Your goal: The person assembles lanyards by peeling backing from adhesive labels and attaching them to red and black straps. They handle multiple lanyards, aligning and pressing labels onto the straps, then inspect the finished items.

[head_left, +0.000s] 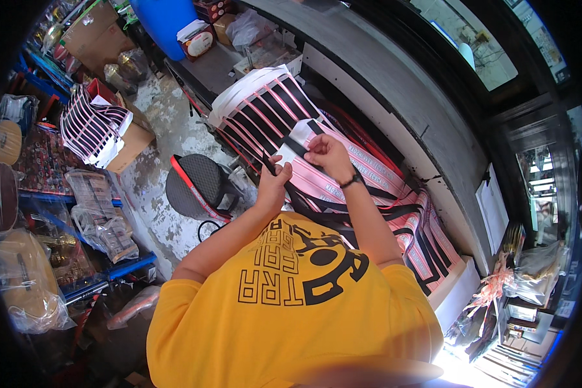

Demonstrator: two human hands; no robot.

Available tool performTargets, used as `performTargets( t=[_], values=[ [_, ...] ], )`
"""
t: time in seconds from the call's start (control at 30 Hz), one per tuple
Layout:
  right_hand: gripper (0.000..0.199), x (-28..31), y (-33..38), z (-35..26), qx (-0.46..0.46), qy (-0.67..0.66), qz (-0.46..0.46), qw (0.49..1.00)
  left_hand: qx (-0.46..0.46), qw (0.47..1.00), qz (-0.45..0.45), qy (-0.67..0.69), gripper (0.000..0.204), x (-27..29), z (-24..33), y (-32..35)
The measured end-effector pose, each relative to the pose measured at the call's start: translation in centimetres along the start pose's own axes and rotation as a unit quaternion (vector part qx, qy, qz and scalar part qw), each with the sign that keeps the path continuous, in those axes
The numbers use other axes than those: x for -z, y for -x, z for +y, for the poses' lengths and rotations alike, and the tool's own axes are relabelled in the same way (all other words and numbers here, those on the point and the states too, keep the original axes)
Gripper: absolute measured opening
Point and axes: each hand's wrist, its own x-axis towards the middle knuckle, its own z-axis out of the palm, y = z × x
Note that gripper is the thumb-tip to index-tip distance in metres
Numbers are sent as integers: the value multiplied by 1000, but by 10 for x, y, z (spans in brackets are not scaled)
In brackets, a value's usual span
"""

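A long desk runs along the wall, and most of its near side is covered by a spread of pink, white and black striped sheets, laid flat and overlapping so that each strip can be reached. More of the same sheets hang over a cardboard box on the floor to the left, beside a round black stool.

On the spread, near the desk's front edge, lie loose black ribbons trailing toward the person's body.

The right hand, with a black watch on the wrist, pinches the edge of a small white and black piece and presses it onto the sheets, seemingly to steady it. The left hand is clenched around dark scissors, tips pointing toward that piece.
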Motion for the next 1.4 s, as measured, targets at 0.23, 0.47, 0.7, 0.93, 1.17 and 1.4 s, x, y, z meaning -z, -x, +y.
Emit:
performTargets(
  t=[0.23,0.47,0.7,0.93,1.17,1.4],
  values=[
    [22,-33,29,16,-27,-10,-49,998,77,993,4,84,22,-4,-4,-11],
    [32,24,-9,65,-59,492,224,839,3,998,-7,70,18,-8,-11,-13],
    [37,27,-15,54,-111,448,176,869,64,989,-29,129,25,-9,-3,-9],
    [22,-3,27,-35,53,-20,50,997,19,994,-32,102,48,-9,1,-9],
    [25,-47,56,-36,-67,-125,-13,990,59,982,-110,145,71,-12,22,-5],
    [66,-54,81,-25,91,403,78,908,-34,994,-80,63,39,-26,65,-21]
  ],
)
